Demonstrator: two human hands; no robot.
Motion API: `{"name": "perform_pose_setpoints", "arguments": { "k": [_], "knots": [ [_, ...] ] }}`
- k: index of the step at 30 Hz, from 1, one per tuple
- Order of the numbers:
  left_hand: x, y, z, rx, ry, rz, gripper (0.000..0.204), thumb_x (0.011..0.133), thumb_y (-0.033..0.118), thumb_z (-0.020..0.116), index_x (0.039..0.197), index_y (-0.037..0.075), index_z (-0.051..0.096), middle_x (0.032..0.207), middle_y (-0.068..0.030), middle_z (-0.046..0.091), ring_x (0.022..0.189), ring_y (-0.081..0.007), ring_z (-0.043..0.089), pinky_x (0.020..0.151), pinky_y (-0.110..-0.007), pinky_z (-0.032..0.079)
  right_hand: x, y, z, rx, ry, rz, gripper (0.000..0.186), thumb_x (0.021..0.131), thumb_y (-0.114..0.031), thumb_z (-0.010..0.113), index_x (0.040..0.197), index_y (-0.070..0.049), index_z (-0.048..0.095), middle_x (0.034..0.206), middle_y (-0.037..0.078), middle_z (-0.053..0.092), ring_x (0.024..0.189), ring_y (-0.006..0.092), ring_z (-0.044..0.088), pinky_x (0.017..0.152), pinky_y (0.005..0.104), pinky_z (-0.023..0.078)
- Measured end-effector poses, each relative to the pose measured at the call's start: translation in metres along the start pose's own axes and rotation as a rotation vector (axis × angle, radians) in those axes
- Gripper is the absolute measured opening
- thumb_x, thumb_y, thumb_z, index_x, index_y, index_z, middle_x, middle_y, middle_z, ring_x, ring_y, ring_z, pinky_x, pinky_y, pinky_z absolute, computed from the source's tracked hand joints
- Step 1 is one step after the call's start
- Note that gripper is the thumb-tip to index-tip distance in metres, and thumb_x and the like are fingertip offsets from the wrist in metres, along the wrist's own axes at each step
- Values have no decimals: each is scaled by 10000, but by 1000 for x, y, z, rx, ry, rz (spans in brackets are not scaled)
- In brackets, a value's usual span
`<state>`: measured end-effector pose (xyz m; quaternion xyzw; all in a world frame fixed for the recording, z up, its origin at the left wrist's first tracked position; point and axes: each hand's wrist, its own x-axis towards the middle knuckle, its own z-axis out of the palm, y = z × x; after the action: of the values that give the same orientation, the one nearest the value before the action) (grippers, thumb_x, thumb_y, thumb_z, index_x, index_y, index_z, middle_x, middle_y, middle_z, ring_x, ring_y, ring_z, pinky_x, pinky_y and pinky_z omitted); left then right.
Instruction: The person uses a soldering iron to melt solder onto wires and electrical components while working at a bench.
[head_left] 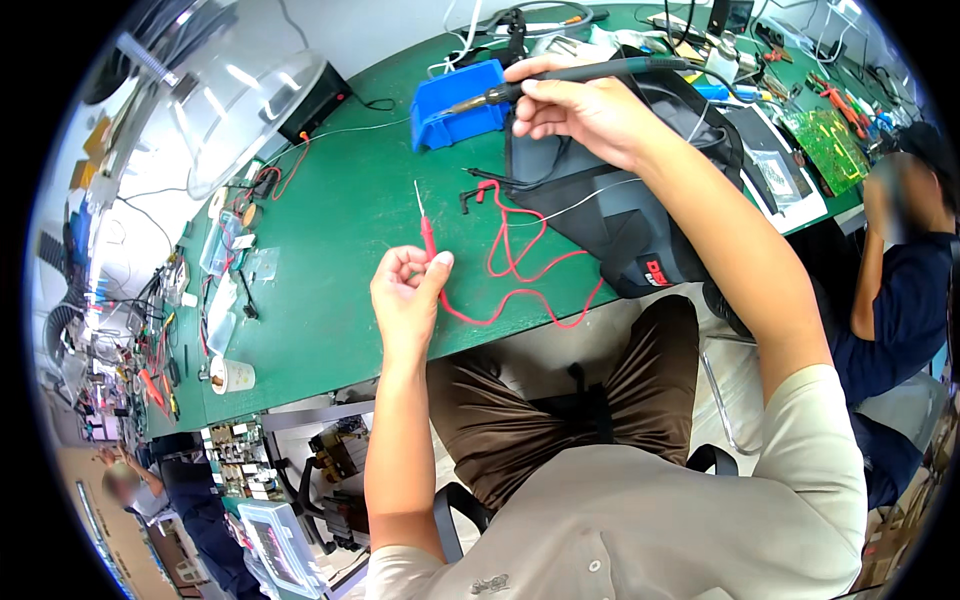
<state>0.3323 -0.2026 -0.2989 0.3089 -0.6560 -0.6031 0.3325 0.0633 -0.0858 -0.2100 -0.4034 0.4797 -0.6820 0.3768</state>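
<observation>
My left hand (405,300) is closed around a red test probe (429,236), whose bare metal tip points up and away over the green table (330,290). From the probe a red lead (520,292) loops across the table to the right. Farther off, my right hand (590,115) grips a soldering iron (625,68) by its dark handle. The iron's tip points left, above a blue plastic bin (470,128). Between the two hands lie black angled plugs (466,198) with a black lead.
A black fabric bag (640,225) lies right of the red lead. At the left are a paper cup (232,376), tape rolls and tangled cables. A green circuit board (826,150) sits far right, near a seated person (905,290). A lamp arm stands at back left.
</observation>
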Motion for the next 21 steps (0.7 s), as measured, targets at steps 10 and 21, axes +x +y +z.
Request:
{"name": "perform_pose_setpoints", "arguments": {
  "k": [10,21],
  "knots": [
    [23,4,-4,-224,-60,75,267,810,40,770,886,58,514,734,36,546,560,12,412,494,-152,320,6,53,59,328,100,78,134,973,-121,514,1093,-65,540,788,71,640,749,225,665,696,327,534],
    [70,-9,-5,-199,-199,68,301,814,51,774,878,62,480,642,37,534,510,7,436,448,-159,320,23,108,93,248,76,32,175,900,-75,620,1060,-46,553,967,134,670,869,194,664,778,310,535]
  ]
}}
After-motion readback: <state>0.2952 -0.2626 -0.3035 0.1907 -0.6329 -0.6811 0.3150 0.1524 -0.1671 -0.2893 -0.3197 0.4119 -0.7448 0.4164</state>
